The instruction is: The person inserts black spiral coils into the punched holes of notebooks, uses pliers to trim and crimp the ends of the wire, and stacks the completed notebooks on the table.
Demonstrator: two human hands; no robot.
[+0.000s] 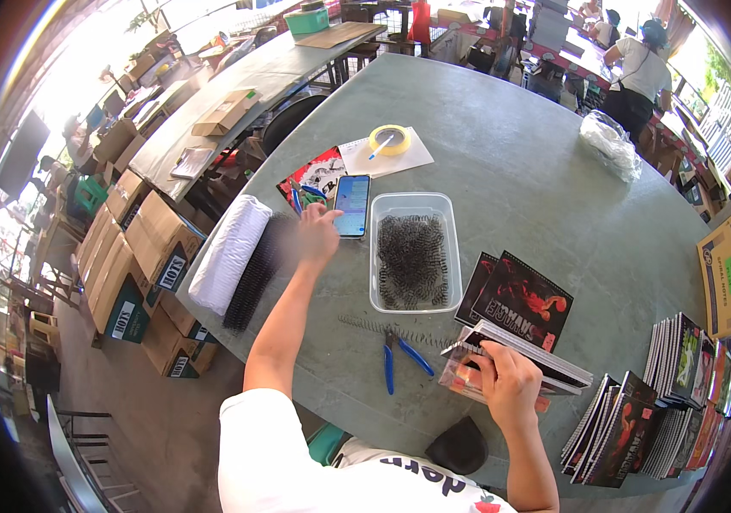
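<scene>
My left hand [321,235] reaches to a smartphone [352,198] with a lit screen; a stretched finger touches its edge and nothing is in the hand. My right hand [509,380] pinches a spiral notebook [468,374], tilted, its pages and glossy cover showing. Behind it lie dark-covered notebooks [526,299]. Between my hands, a clear plastic tub [374,265] holds many black coil pieces [413,261]. A long black spiral coil [382,327] lies before the tub, by blue-handled cutting pliers [408,350].
Left are a white roll [230,255] and black coils [254,278]. Farther back, yellow tape [389,137] sits on paper near another blue-handled tool [307,197]. A plastic bag [611,147] lies far right. Stacked notebooks [618,427] fill the near right; cardboard boxes [147,235] stand left.
</scene>
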